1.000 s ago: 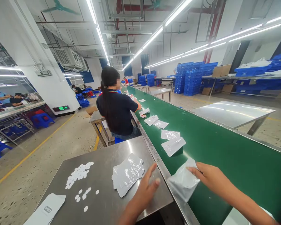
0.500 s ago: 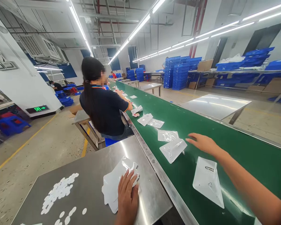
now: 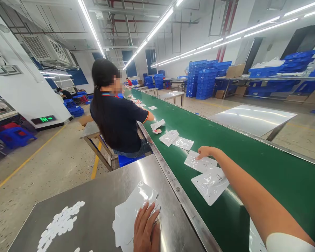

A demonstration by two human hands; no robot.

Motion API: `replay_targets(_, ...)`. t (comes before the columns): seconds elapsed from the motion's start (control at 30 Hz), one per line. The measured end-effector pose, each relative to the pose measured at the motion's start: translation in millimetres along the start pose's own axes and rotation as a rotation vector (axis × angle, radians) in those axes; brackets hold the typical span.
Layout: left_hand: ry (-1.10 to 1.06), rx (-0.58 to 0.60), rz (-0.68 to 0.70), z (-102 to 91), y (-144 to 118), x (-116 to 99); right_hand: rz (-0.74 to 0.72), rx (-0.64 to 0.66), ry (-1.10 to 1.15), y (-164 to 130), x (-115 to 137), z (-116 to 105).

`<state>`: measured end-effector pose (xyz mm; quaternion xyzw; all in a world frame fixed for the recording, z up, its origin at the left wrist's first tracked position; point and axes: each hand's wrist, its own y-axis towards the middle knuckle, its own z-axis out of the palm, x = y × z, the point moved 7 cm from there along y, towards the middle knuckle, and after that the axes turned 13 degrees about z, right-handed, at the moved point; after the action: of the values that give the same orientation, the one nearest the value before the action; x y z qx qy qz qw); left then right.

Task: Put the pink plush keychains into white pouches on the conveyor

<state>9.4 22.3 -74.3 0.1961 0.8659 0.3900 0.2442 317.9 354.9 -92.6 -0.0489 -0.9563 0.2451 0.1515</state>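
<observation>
Clear plastic pouch (image 3: 200, 162) lies flat on the green conveyor belt (image 3: 252, 164), near its bench-side edge. Right hand (image 3: 205, 152) reaches across with its fingers (image 3: 199, 157) pressed on the pouch's far edge; touching, not closed around it. Second pouch (image 3: 210, 184) sits just beside it on the near side, corners overlapping. Two more pouches (image 3: 176, 140) lie farther up the belt. Left hand (image 3: 146, 231) rests flat, fingers spread, on a stack of pouches (image 3: 128, 217) on the steel bench (image 3: 102, 196). Pile of white round stickers (image 3: 58, 224) sits left of the stack, apart from it. A co-worker (image 3: 118, 115) sits at the next bench along the belt, back to camera.
</observation>
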Motion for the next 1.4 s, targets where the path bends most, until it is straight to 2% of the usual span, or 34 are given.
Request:
replay_targets(0.1, 0.004, 0.037, 0.028, 0.2, -1.8, 0.4, -0.075, -0.027, 0.109, -16.0, 5.2, -6.7)
replay_targets(0.2, -0.056, 0.068, -0.005, -4.3, -2.0, -0.5, -0.159, -0.062, 0.258, -38.4, 27.2, -17.6)
replay_targets(0.23, -0.108, 0.068, -0.062, -6.5, -1.0, -0.2, -0.187, -0.062, 0.308, -47.1, 38.6, -18.7)
replay_targets(0.3, -0.268, 0.068, -0.274, -7.9, 1.8, 2.7, -0.247, -0.048, 0.399, -67.9, 67.1, -13.1)
replay_targets(0.4, -0.601, -0.032, -0.703, -3.6, 5.9, 8.4, -0.357, 0.069, 0.705, -110.5, 115.8, 20.4)
replay_targets(0.5, -0.886, -0.203, -0.944, -0.2, 14.6, 13.2, -0.438, 0.283, 1.015, -160.4, 155.7, 79.0)
replay_targets(0.57, -0.946, -0.226, -1.021, -2.3, 15.8, 22.1, -0.51, 0.409, 1.005, -187.2, 176.7, 116.1)
replay_targets(0.6, -0.931, -0.216, -1.039, -6.1, 14.5, 29.2, -0.552, 0.435, 0.93, -194.7, 184.4, 128.6)
replay_targets(0.63, -0.892, -0.195, -1.043, -11.6, 12.5, 38.0, -0.579, 0.397, 0.804, -195.9, 188.6, 134.4)
replay_targets(0.67, -0.836, -0.163, -1.032, -18.4, 10.4, 48.0, -0.578, 0.299, 0.646, -190.2, 188.5, 132.8)
replay_targets(0.7, -0.771, -0.111, -1.009, -25.5, 8.9, 58.3, -0.546, 0.164, 0.488, -178.2, 184.0, 123.7)
replay_targets(0.77, -0.625, 0.061, -0.946, -37.9, 7.7, 77.7, -0.4, -0.138, 0.237, -143.4, 162.7, 87.4)
replay_targets(0.8, -0.541, 0.166, -0.912, -43.0, 7.8, 86.0, -0.33, -0.215, 0.204, -124.2, 148.7, 67.4)
replay_targets(0.9, -0.279, 0.425, -0.825, -54.9, 10.1, 103.2, -0.107, -0.337, 0.095, -69.4, 101.1, 18.3)
replay_targets(1.0, -0.087, 0.533, -0.741, -59.9, 15.3, 107.3, 0.07, -0.347, 0.013, -30.4, 59.3, -5.8)
replay_targets(1.1, 0.083, 0.511, -0.687, -63.5, 19.0, 106.4, 0.189, -0.301, -0.017, -8.1, 30.0, -12.6)
replay_targets(1.2, 0.18, 0.436, -0.671, -69.2, 20.4, 104.7, 0.246, -0.236, -0.011, 3.5, 13.3, -11.4)
replay_targets(1.3, 0.18, 0.362, -0.667, -74.9, 24.7, 98.8, 0.232, -0.15, 0.029, 5.6, 4.4, -5.5)
replay_targets(1.4, 0.105, 0.23, -0.635, -79.4, 36.1, 81.8, 0.176, -0.099, 0.094, -7.4, -6.5, -3.0)
